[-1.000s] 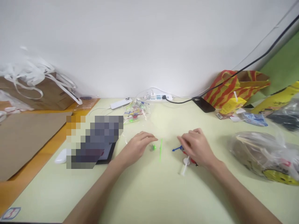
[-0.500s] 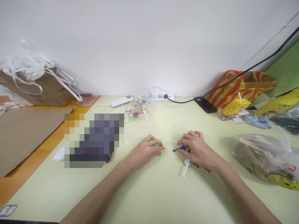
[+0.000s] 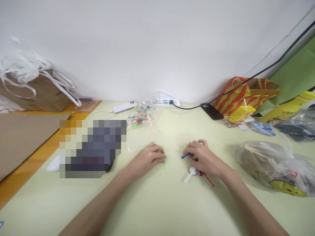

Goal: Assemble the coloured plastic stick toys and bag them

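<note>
My left hand [image 3: 150, 158] is closed in a pinch on a thin bright green plastic piece [image 3: 164, 166], whose ends stick out above and below the fingertips. My right hand [image 3: 202, 156] curls over a small cluster of plastic pieces, thumb and fingers closed around a blue piece with an arrow-like tip [image 3: 183, 156]. Beneath this hand and toward me lie a white piece with a round disc and a stem [image 3: 193, 171] and a red piece with a long stem [image 3: 209, 181]. Dark bits under the right palm are mostly hidden.
A clear bag of colourful plastic pieces [image 3: 141, 117] lies behind my left hand, beside a white phone [image 3: 124, 107]. A power strip [image 3: 166, 103] is by the wall. To the right are a dark phone [image 3: 213, 112], a yellow drink carton [image 3: 239, 116] and a knotted plastic bag [image 3: 273, 168].
The view has shifted slightly, moving everything a little left. The red piece's stem shows more and lies closer to me, and the white piece has turned slightly. Both hands keep their grips.
</note>
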Tool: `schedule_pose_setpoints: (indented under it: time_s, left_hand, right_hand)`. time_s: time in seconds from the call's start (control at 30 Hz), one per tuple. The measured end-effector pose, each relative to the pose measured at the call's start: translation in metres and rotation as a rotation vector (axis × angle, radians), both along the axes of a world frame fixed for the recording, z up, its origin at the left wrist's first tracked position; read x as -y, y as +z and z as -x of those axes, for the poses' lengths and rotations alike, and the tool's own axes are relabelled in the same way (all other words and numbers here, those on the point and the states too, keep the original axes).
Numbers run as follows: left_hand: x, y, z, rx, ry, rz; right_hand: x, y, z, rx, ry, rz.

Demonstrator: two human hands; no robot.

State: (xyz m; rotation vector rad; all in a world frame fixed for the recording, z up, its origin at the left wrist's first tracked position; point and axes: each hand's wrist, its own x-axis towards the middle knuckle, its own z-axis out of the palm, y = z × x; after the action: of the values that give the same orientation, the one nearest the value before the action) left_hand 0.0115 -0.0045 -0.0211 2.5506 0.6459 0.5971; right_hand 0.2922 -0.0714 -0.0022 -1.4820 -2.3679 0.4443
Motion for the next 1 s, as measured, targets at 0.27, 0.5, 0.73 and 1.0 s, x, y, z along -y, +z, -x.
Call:
schedule_pose_setpoints:
  time_s: [0.27, 0.5, 0.73, 1.0]
  left_hand:
    - [-0.002, 0.003, 0.004, -0.009, -0.005, -0.076]
    - [0.003, 0.012, 0.002, 0.052, 0.015, -0.172]
    - [0.019, 0.017, -0.009, 0.307, -0.006, -0.175]
    - [0.029, 0.019, -0.015, 0.366, -0.038, -0.230]
  right_hand:
    - [-0.001, -0.002, 0.007, -0.090, 0.043, -0.074]
    - [0.003, 0.002, 0.020, -0.540, -0.047, -0.134]
    - [0.010, 0.007, 0.046, -1.202, 0.000, 0.317]
    - [0.014, -0.001, 0.058, -1.328, 0.003, 0.469]
